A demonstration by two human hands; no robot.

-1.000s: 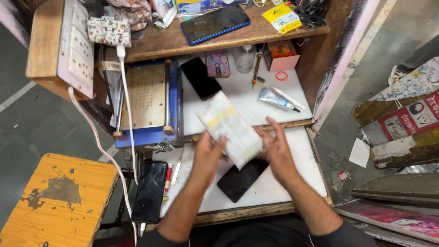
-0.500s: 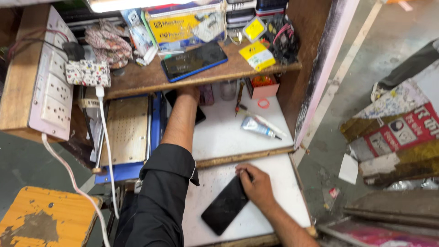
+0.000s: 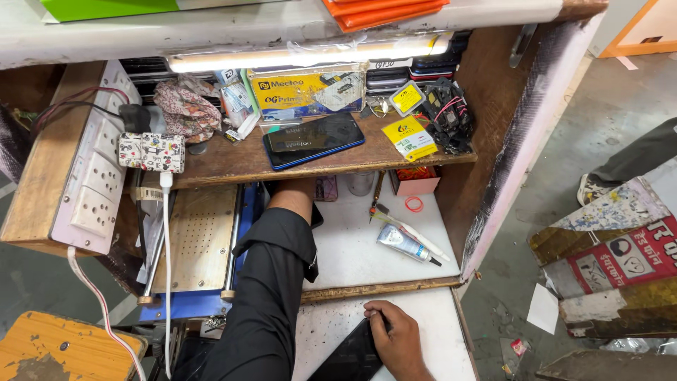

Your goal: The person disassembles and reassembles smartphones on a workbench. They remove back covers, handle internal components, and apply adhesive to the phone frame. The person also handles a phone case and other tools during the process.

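left arm (image 3: 278, 282): black sleeve reaching under the wooden shelf (image 3: 233, 164); hand hidden (grip cannot be told)
right hand (image 3: 399, 340): fingers pressed flat on dark phone (image 3: 350, 354)
phone: flat on white worktop (image 3: 430, 331), near edge

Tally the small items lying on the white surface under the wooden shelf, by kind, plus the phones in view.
Phones: 2, one on the shelf, one dark phone under the right hand at
Glue tube: 1
Red rubber ring: 1
Total: 4
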